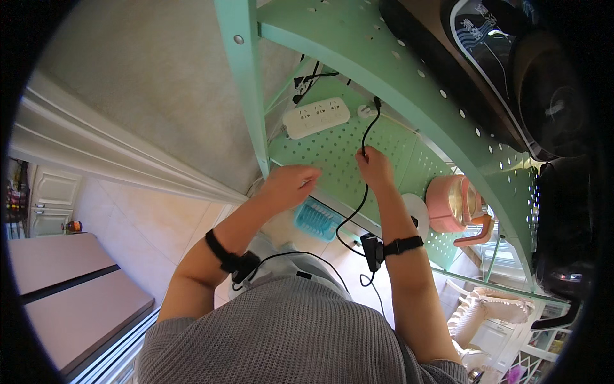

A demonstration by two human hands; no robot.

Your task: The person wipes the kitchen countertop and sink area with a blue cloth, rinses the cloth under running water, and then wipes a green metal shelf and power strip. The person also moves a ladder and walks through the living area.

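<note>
My right hand (375, 165) grips a black power cord (371, 126) over the green perforated metal shelf (331, 149). From that hand the cord runs up to a black connector near a round white plug (365, 111), and down past my forearm. My left hand (293, 182) hangs over the shelf's front edge with its fingers curled; whether something small is between them, I cannot tell. A white power strip (317, 117) lies farther back on the shelf, its visible sockets unoccupied. Other black cables (314, 81) are behind it.
A pink electric kettle (451, 201) and a white round lid (415, 213) stand on the shelf's right. Black appliances (508, 72) sit on the upper shelf. A blue plastic basket (316, 219) is below the front edge. A green post (244, 81) and white curtain (134, 153) are at left.
</note>
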